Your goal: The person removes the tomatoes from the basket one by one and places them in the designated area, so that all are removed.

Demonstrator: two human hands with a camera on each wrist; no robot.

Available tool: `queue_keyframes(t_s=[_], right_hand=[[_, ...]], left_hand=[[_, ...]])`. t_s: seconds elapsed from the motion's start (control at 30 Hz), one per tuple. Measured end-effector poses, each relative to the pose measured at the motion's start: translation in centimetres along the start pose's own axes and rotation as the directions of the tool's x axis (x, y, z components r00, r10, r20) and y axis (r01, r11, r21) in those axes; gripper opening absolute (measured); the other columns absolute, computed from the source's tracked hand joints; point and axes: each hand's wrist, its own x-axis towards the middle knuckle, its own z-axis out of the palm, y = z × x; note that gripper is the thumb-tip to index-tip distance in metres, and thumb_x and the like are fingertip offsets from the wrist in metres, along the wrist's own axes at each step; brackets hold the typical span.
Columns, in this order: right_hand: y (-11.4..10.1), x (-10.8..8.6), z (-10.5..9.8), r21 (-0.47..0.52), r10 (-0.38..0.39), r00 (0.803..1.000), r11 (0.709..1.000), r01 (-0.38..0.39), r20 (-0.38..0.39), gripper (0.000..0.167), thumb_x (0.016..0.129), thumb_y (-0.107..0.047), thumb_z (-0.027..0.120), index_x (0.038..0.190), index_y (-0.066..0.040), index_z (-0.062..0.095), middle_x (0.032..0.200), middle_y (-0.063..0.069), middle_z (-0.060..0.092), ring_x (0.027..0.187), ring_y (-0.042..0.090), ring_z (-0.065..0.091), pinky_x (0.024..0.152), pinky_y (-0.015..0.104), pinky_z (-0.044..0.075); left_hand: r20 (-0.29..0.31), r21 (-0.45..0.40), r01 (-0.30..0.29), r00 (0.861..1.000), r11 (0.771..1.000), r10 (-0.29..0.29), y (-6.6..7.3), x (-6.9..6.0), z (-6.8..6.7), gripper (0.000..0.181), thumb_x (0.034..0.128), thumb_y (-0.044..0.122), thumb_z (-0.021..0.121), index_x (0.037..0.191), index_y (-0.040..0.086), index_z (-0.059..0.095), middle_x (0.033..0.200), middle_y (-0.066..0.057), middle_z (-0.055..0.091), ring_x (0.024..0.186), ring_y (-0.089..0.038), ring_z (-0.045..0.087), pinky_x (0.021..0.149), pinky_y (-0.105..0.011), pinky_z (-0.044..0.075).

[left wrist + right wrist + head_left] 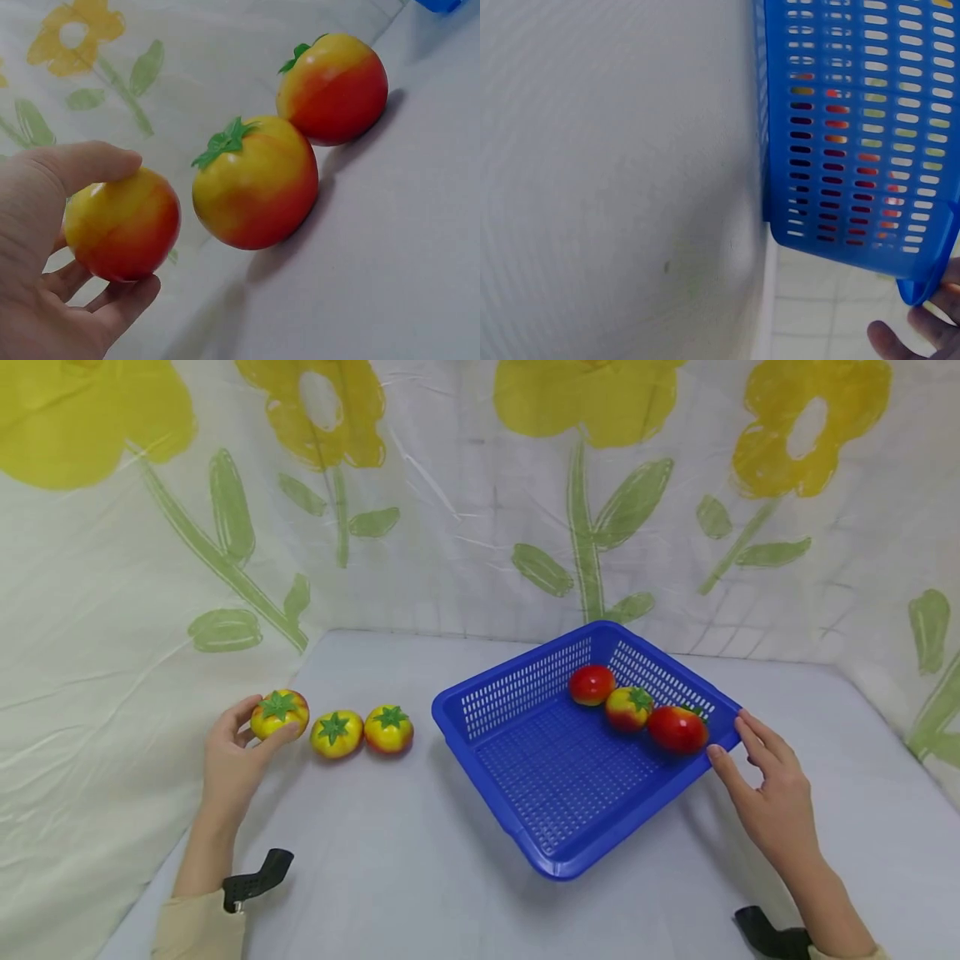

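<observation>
On the left, my left hand (232, 752) holds a yellow-and-red toy tomato (281, 713) with a green leafy top, thumb on one side and fingers on the other. Two similar tomatoes, one nearer (337, 733) and one farther right (389, 729), sit side by side on the table just right of it. A blue perforated basket (517, 827) stands at an angle right of centre. Inside, along its right side, lie a small red tomato (592, 685), a yellow-red one (629, 708) and a larger red one (677, 730). My right hand (780, 802) touches the basket's right corner with nearly straight fingers.
A pale cloth covers the table (360, 868). Behind it and at the sides hangs a white curtain (450, 527) printed with yellow flowers and green leaves. Black wrist mounts (258, 881) sit on both forearms.
</observation>
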Motion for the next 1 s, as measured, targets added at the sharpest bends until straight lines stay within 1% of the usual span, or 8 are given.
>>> queue_keyframes(t_s=[0.13, 0.2, 0.33, 0.4, 0.5, 0.7, 0.8, 1.0], right_hand=[[0.0, 0.1, 0.2, 0.004, 0.003, 1.000, 1.000, -0.003, 0.008, 0.058, 0.096, -0.025, 0.067, 0.145, -0.002, 0.046, 0.151, 0.010, 0.042, 0.129, 0.039, 0.045, 0.083, -0.002, 0.025], [0.0, 0.2, 0.2, 0.003, 0.002, 1.000, 1.000, -0.002, 0.007, 0.058, 0.096, -0.025, 0.067, 0.145, -0.001, 0.046, 0.151, 0.010, 0.042, 0.128, 0.040, 0.045, 0.083, -0.002, 0.025], [-0.1, 0.3, 0.1, 0.009, -0.005, 1.000, 1.000, 0.005, -0.006, 0.058, 0.096, -0.024, 0.067, 0.144, 0.000, 0.047, 0.150, 0.010, 0.042, 0.129, 0.038, 0.045, 0.083, -0.002, 0.026], [-0.2, 0.3, 0.1, 0.013, -0.006, 1.000, 1.000, 0.006, -0.005, 0.057, 0.096, -0.023, 0.067, 0.144, 0.000, 0.047, 0.150, 0.010, 0.042, 0.131, 0.038, 0.043, 0.082, -0.002, 0.026], [-0.3, 0.4, 0.0, 0.014, -0.004, 1.000, 1.000, 0.004, 0.004, 0.058, 0.096, -0.024, 0.066, 0.145, -0.001, 0.046, 0.151, 0.010, 0.042, 0.131, 0.037, 0.042, 0.081, -0.002, 0.026], [-0.2, 0.3, 0.0, 0.017, -0.001, 1.000, 1.000, 0.001, 0.001, 0.058, 0.096, -0.024, 0.067, 0.144, 0.000, 0.046, 0.150, 0.010, 0.042, 0.131, 0.037, 0.043, 0.081, -0.002, 0.027], [-0.2, 0.1, -0.1, 0.021, -0.002, 1.000, 1.000, 0.002, -0.003, 0.057, 0.095, -0.023, 0.067, 0.144, 0.001, 0.047, 0.150, 0.010, 0.042, 0.131, 0.037, 0.043, 0.081, -0.002, 0.028], [-0.1, 0.1, -0.1, 0.024, -0.011, 1.000, 1.000, 0.011, 0.006, 0.058, 0.095, -0.022, 0.067, 0.144, 0.000, 0.046, 0.150, 0.011, 0.042, 0.131, 0.036, 0.043, 0.081, -0.002, 0.028]], left_hand=[[0.029, 0.045, 0.039, 0.999, 0.998, -0.040, -1.0, 0.3, -0.3, 0.080, 0.0888, 0.033, 0.075, 0.152, 0.007, 0.033, 0.151, -0.016, 0.033, 0.126, -0.038, 0.042, 0.098, -0.032, 0.045], [0.039, 0.080, 0.038, 0.998, 0.996, -0.041, -1.5, 0.6, -0.4, 0.081, 0.0889, 0.034, 0.075, 0.152, 0.006, 0.032, 0.150, -0.019, 0.035, 0.125, -0.038, 0.044, 0.099, -0.036, 0.045], [0.078, 0.161, 0.017, 0.996, 0.987, -0.030, -2.3, 1.2, -0.3, 0.084, 0.0892, 0.038, 0.073, 0.152, 0.001, 0.031, 0.148, -0.026, 0.035, 0.123, -0.042, 0.046, 0.101, -0.051, 0.041], [0.098, 0.189, 0.017, 0.995, 0.982, -0.036, -2.6, 1.4, -0.3, 0.085, 0.0898, 0.040, 0.072, 0.152, 0.000, 0.030, 0.149, -0.027, 0.033, 0.123, -0.043, 0.045, 0.101, -0.055, 0.040], [0.112, 0.184, 0.019, 0.993, 0.983, -0.040, -2.7, 1.4, -0.3, 0.084, 0.0909, 0.039, 0.071, 0.152, -0.001, 0.029, 0.150, -0.028, 0.032, 0.125, -0.044, 0.043, 0.102, -0.057, 0.038], [0.152, 0.152, -0.001, 0.988, 0.988, -0.022, -2.6, 1.5, -0.3, 0.082, 0.0934, 0.037, 0.068, 0.152, -0.003, 0.026, 0.149, -0.029, 0.033, 0.131, -0.045, 0.037, 0.105, -0.058, 0.034], [0.170, 0.136, 0.010, 0.985, 0.991, -0.034, -2.6, 1.5, -0.1, 0.083, 0.0941, 0.038, 0.067, 0.152, -0.003, 0.024, 0.150, -0.030, 0.031, 0.132, -0.046, 0.035, 0.106, -0.059, 0.032], [0.166, 0.115, 0.049, 0.984, 0.992, -0.068, -2.7, 1.1, -0.1, 0.083, 0.0944, 0.039, 0.066, 0.154, 0.000, 0.023, 0.150, -0.030, 0.028, 0.132, -0.049, 0.034, 0.106, -0.060, 0.032]])
